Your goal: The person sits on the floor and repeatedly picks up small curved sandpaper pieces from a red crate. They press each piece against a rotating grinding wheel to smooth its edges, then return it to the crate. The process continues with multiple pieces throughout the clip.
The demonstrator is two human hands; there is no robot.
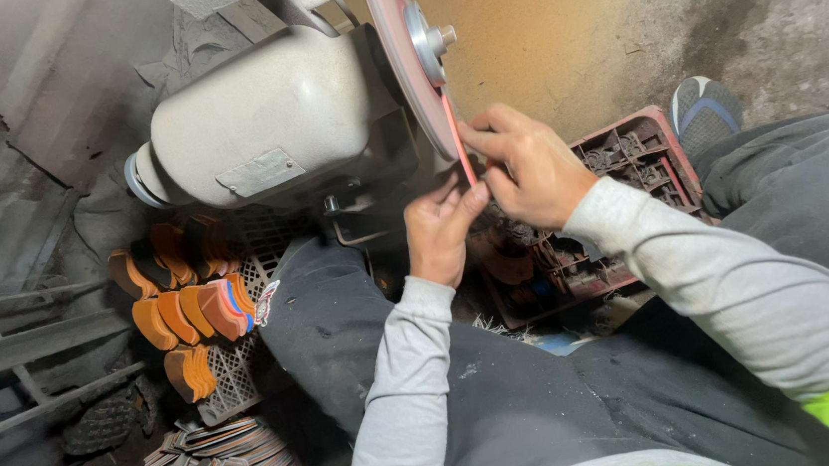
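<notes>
With my left hand (442,229) and right hand (526,165) pinching the thin red sole piece (460,144) against the grinding disc (406,59), a slip could drag my fingertips (476,196) into it.

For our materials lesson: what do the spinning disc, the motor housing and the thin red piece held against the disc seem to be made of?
Disc: likely abrasive-faced, matte reddish, with a shiny metal hub.
Motor housing: probably painted cast metal, smooth cream, dusty.
Thin red piece, pinched by the left hand and right hand: possibly rubber or leather; the edge looks flexible.

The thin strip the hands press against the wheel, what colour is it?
Red-orange thin strip, seen best in the head view.
</notes>
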